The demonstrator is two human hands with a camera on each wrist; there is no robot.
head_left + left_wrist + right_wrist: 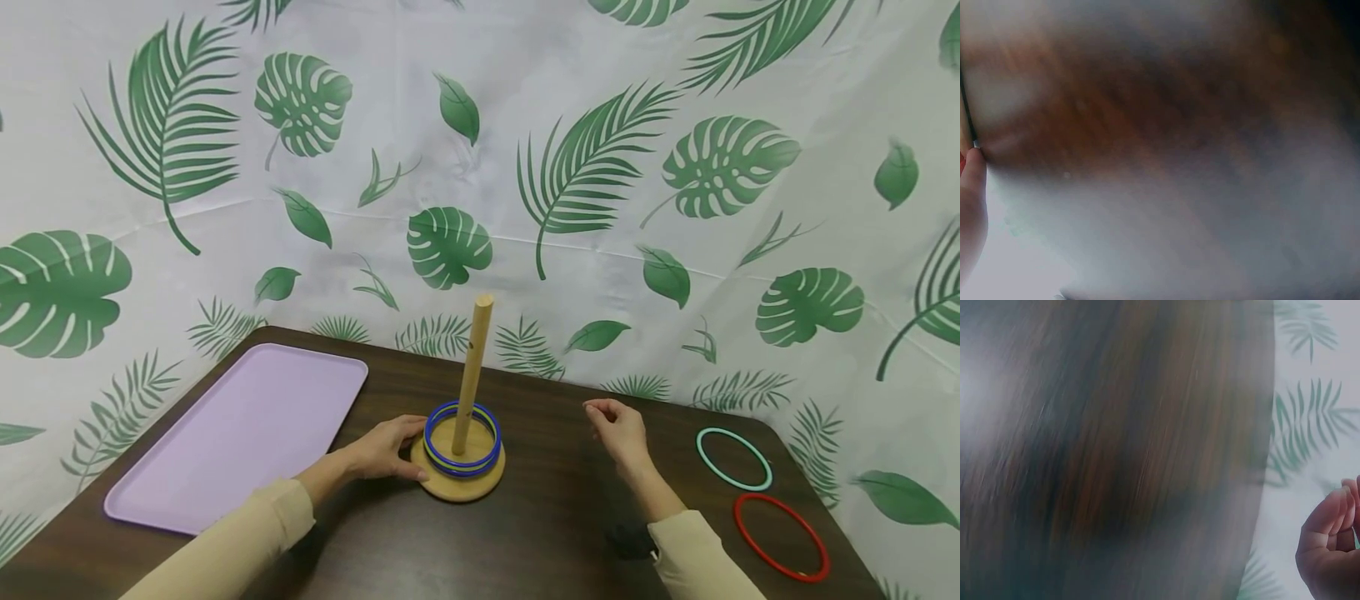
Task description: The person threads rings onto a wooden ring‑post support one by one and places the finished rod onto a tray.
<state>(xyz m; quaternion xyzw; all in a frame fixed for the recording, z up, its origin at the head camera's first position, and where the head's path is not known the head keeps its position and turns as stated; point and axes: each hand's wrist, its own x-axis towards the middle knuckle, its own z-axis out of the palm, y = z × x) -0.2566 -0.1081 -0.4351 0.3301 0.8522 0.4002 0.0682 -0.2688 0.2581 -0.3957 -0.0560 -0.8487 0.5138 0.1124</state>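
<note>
A wooden peg (470, 375) rises from a round wooden base (459, 490) on the table. Around the peg's foot lie blue rings (495, 450), with a yellow-green one between them. My left hand (378, 450) grips the left side of the base, thumb at the front and fingers behind; in the left wrist view only part of this hand (972, 206) shows at the left edge. Right of the peg, my right hand (622, 433) is held away from the rings, fingers loosely curled, nothing visible in it; its fingers also show in the right wrist view (1329, 544).
A light purple tray (247, 433) lies on the left of the dark wooden table (540, 533). Toward the right edge lie a mint-green ring (701, 452) and, nearer me, a red ring (821, 550). A leaf-patterned sheet (525, 108) hangs behind the table.
</note>
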